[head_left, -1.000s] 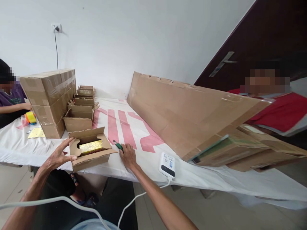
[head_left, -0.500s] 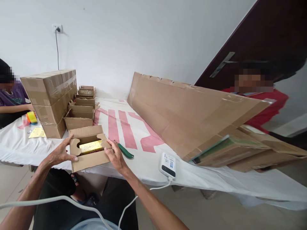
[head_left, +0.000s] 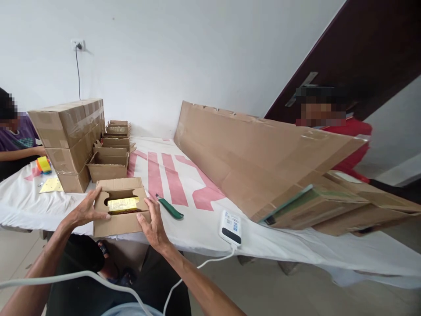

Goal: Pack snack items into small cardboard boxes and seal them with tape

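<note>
An opened small cardboard box [head_left: 116,227] lies at the table's near edge, its long flaps folded out and its end flaps turned inward. Inside it a yellow printed packet [head_left: 123,204] shows. My left hand [head_left: 88,210] grips the box's left end, thumb on the near flap and fingers at the far side. On the right end, my right hand [head_left: 154,224] holds the box the same way, its thumb on the near flap. Just right of the box rests a green-handled utility knife [head_left: 170,208].
Taped cartons [head_left: 70,138] are stacked at left, beside a row of open boxes [head_left: 108,164]. A large cardboard sheet [head_left: 250,153] leans at right. A white device [head_left: 230,227] with a cable lies near the front edge. Two other people sit left and right.
The box has turned slightly to lie straighter, and both end flaps are pushed further in. My right hand has shifted left along its end, uncovering the knife's tip.
</note>
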{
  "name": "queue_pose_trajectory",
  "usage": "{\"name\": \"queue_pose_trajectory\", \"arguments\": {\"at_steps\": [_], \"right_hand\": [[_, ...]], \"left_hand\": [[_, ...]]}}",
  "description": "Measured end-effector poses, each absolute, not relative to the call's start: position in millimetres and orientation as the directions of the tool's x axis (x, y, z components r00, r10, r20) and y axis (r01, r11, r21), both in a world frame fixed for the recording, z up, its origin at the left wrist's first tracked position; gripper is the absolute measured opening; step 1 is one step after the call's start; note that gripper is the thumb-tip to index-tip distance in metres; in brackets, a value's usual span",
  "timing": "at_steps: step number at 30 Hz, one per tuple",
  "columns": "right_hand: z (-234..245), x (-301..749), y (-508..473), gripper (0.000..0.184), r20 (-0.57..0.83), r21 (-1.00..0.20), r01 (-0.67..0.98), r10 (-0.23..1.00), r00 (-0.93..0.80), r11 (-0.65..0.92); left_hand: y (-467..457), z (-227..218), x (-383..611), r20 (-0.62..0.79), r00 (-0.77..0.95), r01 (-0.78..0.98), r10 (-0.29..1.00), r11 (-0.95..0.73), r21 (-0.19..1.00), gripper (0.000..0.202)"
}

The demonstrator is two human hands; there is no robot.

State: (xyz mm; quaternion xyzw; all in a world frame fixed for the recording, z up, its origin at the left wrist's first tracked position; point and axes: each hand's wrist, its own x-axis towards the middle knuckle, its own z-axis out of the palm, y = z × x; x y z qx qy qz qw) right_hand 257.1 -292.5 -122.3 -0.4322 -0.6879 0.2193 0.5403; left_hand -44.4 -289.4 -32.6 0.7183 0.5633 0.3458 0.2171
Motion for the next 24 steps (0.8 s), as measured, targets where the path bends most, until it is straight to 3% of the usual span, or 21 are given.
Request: {"name": "queue_pose_trajectory", "arguments": {"at_steps": [5, 14, 24], "right_hand": [[-119.4, 264.0, -293.6, 0.058, 0.534, -0.773, 0.342, 0.839, -0.104, 0.535], [-120.0, 261.2, -288.3, 0.063, 0.544, -0.753, 0.377, 0.832, -0.105, 0.54], [-127.0, 250.9, -282.9, 0.067, 0.576, -0.726, 0.395, 0.812, -0.098, 0.563]], "left_hand": [[-294.8, -33.6, -33.8, 0.191, 0.086, 0.678, 0.978, -0.198, 0.708, 0.115], [-282.3, -38.6, -41.6, 0.25, 0.097, 0.661, 0.963, -0.25, 0.707, 0.109], [-275.6, -31.2, -44.2, 0.213, 0.098, 0.665, 0.972, -0.223, 0.713, 0.111]]}}
